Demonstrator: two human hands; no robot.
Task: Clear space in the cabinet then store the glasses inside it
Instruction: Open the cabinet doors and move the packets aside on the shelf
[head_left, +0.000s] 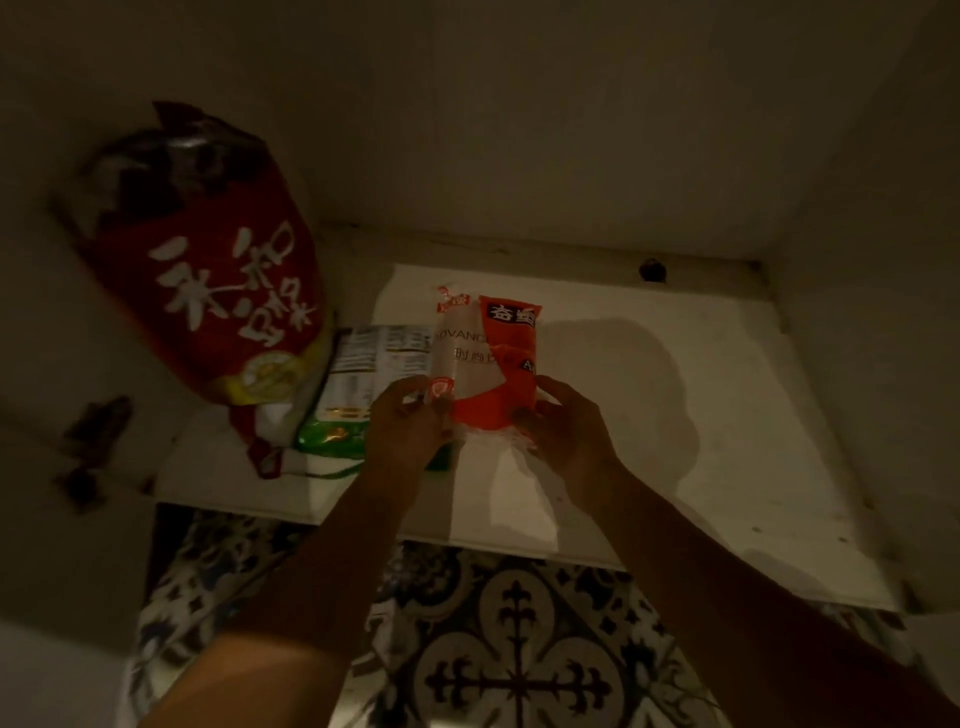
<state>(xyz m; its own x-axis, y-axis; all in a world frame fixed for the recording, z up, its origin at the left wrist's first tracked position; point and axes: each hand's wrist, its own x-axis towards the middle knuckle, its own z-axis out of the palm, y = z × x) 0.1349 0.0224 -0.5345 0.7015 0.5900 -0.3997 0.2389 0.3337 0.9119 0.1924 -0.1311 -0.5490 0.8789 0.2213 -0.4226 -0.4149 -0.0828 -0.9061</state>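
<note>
Item, centre of frame: I see the left hand (410, 415) and right hand (563, 423) pinching the near corners of an orange-and-clear packet (488, 358), probably to lift it clear. Upper left: green packet (358, 384) and red sack (208, 249) crowd the cabinet (675, 364) wall, leaving the right shelf free. No glasses visible.

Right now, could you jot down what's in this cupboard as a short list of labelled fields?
place: dim cabinet shelf, patterned tile floor below
left hand: grips the near left edge of the orange packet
right hand: grips the near right edge of the same packet
left side: big red sack standing upright
beside sack: green-and-white packet lying flat
glasses: none in view
</note>
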